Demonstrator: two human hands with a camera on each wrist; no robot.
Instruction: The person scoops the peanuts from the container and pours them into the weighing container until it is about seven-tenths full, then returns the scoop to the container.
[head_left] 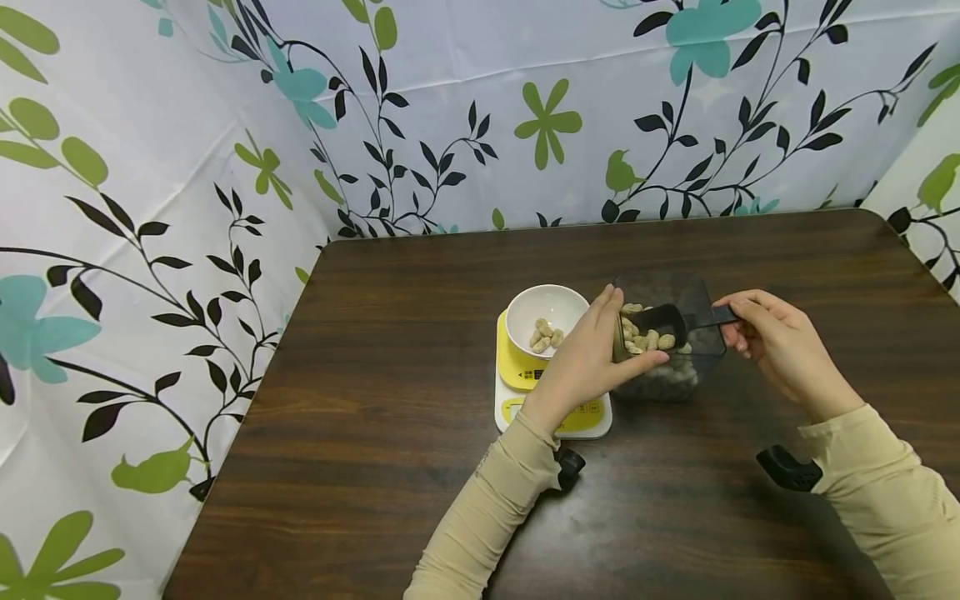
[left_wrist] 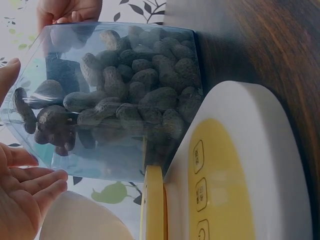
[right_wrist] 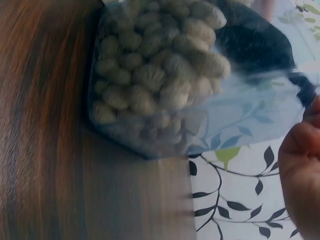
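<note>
A clear plastic container [head_left: 675, 290] of unshelled peanuts [head_left: 637, 340] stands on the table, right of a yellow-and-white kitchen scale [head_left: 517, 367]. Along the container's left side lies my left hand [head_left: 588, 354], fingers extended and thumb stretched over the near rim. At the right rim my right hand [head_left: 780, 342] pinches the handle of a black scoop [head_left: 663, 323]. The scoop's head is inside the container among the peanuts; its load is hard to make out. On the scale sits a white bowl [head_left: 517, 321] with several peanuts. In the left wrist view, peanuts [left_wrist: 145, 80] show through the wall.
The dark wood table [head_left: 360, 375] reaches back to a patterned curtain [head_left: 465, 108] with leaves and flowers. Black wrist straps [head_left: 787, 468] sit at both cuffs. The scale's front panel with buttons [left_wrist: 201, 192] faces the near side.
</note>
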